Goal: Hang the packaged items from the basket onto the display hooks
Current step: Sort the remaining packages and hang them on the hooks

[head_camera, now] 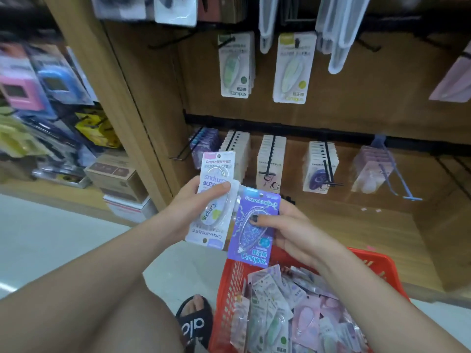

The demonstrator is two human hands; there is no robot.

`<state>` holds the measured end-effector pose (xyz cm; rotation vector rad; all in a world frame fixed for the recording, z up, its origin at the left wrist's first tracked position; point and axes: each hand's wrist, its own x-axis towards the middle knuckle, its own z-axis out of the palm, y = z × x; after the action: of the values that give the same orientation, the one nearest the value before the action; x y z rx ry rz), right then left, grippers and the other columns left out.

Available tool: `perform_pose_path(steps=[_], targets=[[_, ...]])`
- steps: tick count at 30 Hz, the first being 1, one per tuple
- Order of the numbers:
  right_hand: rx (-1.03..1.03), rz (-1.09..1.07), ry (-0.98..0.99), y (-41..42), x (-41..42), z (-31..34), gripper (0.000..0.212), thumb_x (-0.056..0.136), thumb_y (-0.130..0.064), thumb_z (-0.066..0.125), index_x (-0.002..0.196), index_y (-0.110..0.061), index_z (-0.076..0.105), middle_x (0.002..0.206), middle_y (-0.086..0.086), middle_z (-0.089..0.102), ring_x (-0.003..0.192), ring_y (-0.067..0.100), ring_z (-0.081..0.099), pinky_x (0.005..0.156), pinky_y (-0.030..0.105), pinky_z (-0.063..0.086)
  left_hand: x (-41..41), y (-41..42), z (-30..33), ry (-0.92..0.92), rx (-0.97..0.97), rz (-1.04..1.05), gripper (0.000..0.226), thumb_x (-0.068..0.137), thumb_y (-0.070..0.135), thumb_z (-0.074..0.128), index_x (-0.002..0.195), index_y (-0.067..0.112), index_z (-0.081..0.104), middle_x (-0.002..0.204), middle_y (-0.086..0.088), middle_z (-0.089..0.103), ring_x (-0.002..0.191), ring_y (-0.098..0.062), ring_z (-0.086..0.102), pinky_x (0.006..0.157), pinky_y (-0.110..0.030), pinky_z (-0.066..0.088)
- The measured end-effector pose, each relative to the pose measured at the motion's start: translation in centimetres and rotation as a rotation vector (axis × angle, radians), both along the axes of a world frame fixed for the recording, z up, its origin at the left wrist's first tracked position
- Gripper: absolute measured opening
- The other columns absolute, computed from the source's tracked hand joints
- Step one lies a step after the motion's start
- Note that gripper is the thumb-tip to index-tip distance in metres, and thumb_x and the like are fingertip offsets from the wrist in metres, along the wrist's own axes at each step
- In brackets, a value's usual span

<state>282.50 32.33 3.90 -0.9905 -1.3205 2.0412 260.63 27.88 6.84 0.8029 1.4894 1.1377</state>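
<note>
I hold two blister packs above the red basket (230, 284). My left hand (193, 207) grips a small stack of white packs (212, 200), thumb pressed across the front and fingers curled behind; the front pack in that stack sits upside down, its printed text inverted. My right hand (293, 233) pinches a purple pack (254, 225), thumb on the clear blister and fingers behind the card. The purple pack is upright, and its left edge touches the lower right edge of the white packs.

The basket sits directly below my right hand and forearm. It holds a loose heap of packaged items (293, 314), mostly white, pink and pale purple cards lying at mixed angles.

Beyond both hands stands the wooden display panel (356, 110). A lower row of display hooks (331, 171) runs just beyond my fingertips, each loaded with stacked cards. One bare hook (184, 149) projects just above and to the left of my left hand. Higher up, two further hooks carry a green-toned pack (235, 67) and a yellow-toned pack (293, 70), both well beyond my reach as I am positioned.

Below my left forearm, a black sandal (196, 324) rests on the floor beside the basket.
</note>
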Motion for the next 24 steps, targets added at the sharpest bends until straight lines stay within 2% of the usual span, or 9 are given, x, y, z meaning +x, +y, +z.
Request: perform_pose_path(steps=[5, 9, 11, 13, 15, 17, 21, 22, 24], targets=[[0.061, 0.086, -0.063, 1.1, -5.8, 0.8, 0.041, 0.092, 0.009, 0.066, 0.128, -0.011, 0.061, 0.115, 0.01, 0.078, 0.102, 0.026, 0.077, 0.085, 0.04, 0.062, -4.7, -1.9, 0.0, 0.041, 0.053, 0.193, 0.042, 0.091, 0.039, 0.079, 0.128, 0.027, 0.063, 0.113, 0.0, 0.08, 0.098, -0.024, 0.079, 0.079, -0.047, 0.064], [0.077, 0.151, -0.082, 1.6, -9.8, 0.2, 0.043, 0.093, 0.006, 0.067, 0.133, -0.008, 0.059, 0.123, 0.014, 0.075, 0.116, 0.037, 0.071, 0.103, 0.054, 0.054, -7.9, -3.0, -0.4, 0.127, 0.095, 0.322, 0.043, 0.086, 0.041, 0.083, 0.122, 0.026, 0.066, 0.11, 0.002, 0.08, 0.097, -0.021, 0.078, 0.083, -0.046, 0.063], [0.066, 0.162, -0.085, 1.9, -11.6, -0.3, 0.042, 0.093, 0.007, 0.066, 0.132, -0.007, 0.059, 0.121, 0.011, 0.076, 0.11, 0.03, 0.074, 0.096, 0.043, 0.06, -9.1, -3.3, -0.5, 0.17, 0.119, 0.376, 0.042, 0.086, 0.039, 0.084, 0.121, 0.025, 0.066, 0.109, 0.004, 0.08, 0.097, -0.018, 0.078, 0.081, -0.042, 0.062], [0.055, 0.147, -0.085, 2.4, -13.2, -0.9, 0.04, 0.092, 0.01, 0.065, 0.128, -0.005, 0.062, 0.113, 0.008, 0.078, 0.096, 0.021, 0.077, 0.079, 0.031, 0.063, -9.9, -3.4, -0.7, 0.19, 0.134, 0.421, 0.042, 0.086, 0.037, 0.084, 0.122, 0.024, 0.065, 0.109, 0.005, 0.079, 0.097, -0.017, 0.078, 0.079, -0.04, 0.062], [0.039, 0.12, -0.086, 2.9, -14.5, -1.5, 0.033, 0.091, 0.01, 0.065, 0.121, -0.004, 0.065, 0.105, 0.007, 0.079, 0.086, 0.017, 0.077, 0.071, 0.027, 0.061, -10.6, -3.4, -0.7, 0.206, 0.147, 0.462, 0.043, 0.087, 0.036, 0.084, 0.123, 0.024, 0.064, 0.11, 0.005, 0.079, 0.096, -0.016, 0.078, 0.078, -0.038, 0.063], [0.022, 0.082, -0.092, 3.5, -15.8, -2.1, 0.027, 0.092, 0.008, 0.065, 0.113, -0.008, 0.068, 0.104, 0.01, 0.079, 0.084, 0.018, 0.076, 0.071, 0.028, 0.062, -11.4, -3.5, -0.8, 0.235, 0.157, 0.52, 0.044, 0.086, 0.036, 0.086, 0.123, 0.025, 0.064, 0.11, 0.007, 0.078, 0.096, -0.014, 0.078, 0.079, -0.038, 0.063], [0.11, -0.065, -0.16, 5.0, -18.3, -3.5, 0.031, 0.089, 0.006, 0.067, 0.113, -0.014, 0.064, 0.113, 0.015, 0.076, 0.099, 0.027, 0.074, 0.097, 0.049, 0.059, -12.6, -3.3, -0.9, 0.254, 0.163, 0.626, 0.045, 0.084, 0.037, 0.087, 0.121, 0.029, 0.062, 0.108, 0.011, 0.077, 0.094, -0.01, 0.077, 0.075, -0.036, 0.063], [0.143, -0.084, -0.192, 5.4, -18.9, -3.6, 0.034, 0.089, 0.005, 0.068, 0.116, -0.015, 0.061, 0.113, 0.014, 0.076, 0.1, 0.026, 0.074, 0.096, 0.047, 0.059, -12.8, -3.2, -0.9, 0.26, 0.159, 0.637, 0.046, 0.084, 0.037, 0.087, 0.121, 0.029, 0.061, 0.108, 0.012, 0.077, 0.093, -0.009, 0.077, 0.074, -0.036, 0.064], [0.194, -0.085, -0.228, 6.2, -19.9, -3.6, 0.039, 0.091, 0.002, 0.067, 0.123, -0.018, 0.057, 0.11, 0.007, 0.074, 0.091, 0.013, 0.074, 0.078, 0.03, 0.06, -13.1, -2.9, -1.0, 0.275, 0.149, 0.647, 0.048, 0.084, 0.039, 0.086, 0.124, 0.029, 0.06, 0.109, 0.013, 0.076, 0.093, -0.009, 0.077, 0.071, -0.035, 0.064]])
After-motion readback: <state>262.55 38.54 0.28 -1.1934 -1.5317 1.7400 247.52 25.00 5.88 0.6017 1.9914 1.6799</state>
